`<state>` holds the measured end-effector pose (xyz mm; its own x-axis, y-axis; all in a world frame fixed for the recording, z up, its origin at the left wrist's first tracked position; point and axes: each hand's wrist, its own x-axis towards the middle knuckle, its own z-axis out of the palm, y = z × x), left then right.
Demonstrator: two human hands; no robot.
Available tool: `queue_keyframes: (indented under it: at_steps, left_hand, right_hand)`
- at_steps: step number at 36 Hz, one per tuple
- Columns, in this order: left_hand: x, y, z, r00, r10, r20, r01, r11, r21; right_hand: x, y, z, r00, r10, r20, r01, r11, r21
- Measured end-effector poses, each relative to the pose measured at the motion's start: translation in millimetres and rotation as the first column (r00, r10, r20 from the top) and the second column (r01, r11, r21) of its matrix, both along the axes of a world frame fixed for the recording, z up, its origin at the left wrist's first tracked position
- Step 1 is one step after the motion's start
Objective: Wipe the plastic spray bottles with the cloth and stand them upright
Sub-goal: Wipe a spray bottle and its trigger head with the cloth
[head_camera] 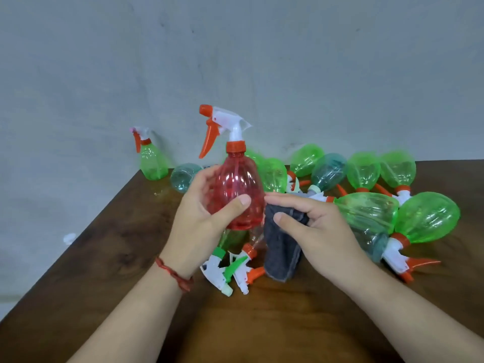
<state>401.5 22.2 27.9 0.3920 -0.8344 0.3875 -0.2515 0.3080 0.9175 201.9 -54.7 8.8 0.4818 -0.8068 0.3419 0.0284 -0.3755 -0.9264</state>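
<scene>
Spray bottles by count: one red spray bottle [235, 195] held upright over the middle of the bench [104, 258], left grip [201, 218] curled round its belly; one green bottle [153, 163] standing at the far left corner. Lying on their sides behind and to the right, at least six green bottles [427, 217] and two bluish bottles [328, 171], others partly hidden under the hands. One dark grey cloth [282, 247] pinched in right grip [314, 224], touching the red bottle's right side and hanging down.
</scene>
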Motion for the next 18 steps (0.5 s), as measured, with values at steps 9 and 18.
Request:
queue_keyframes:
  at_steps: [9,18]
  left_hand:
    - [115.9,3.6,-15.3,0.895,0.444,0.044,-0.446,0.894,0.054]
    - [189.6,-27.6,-55.2,0.82,0.507,0.267,-0.565,0.793,0.229]
  right_hand:
    - [69.7,-5.7,45.2,0.993,0.01,-0.118,-0.022,0.995,-0.101]
    - [134.6,-18.4,42.8,0.976,0.038,-0.215,-0.072,0.986,-0.152]
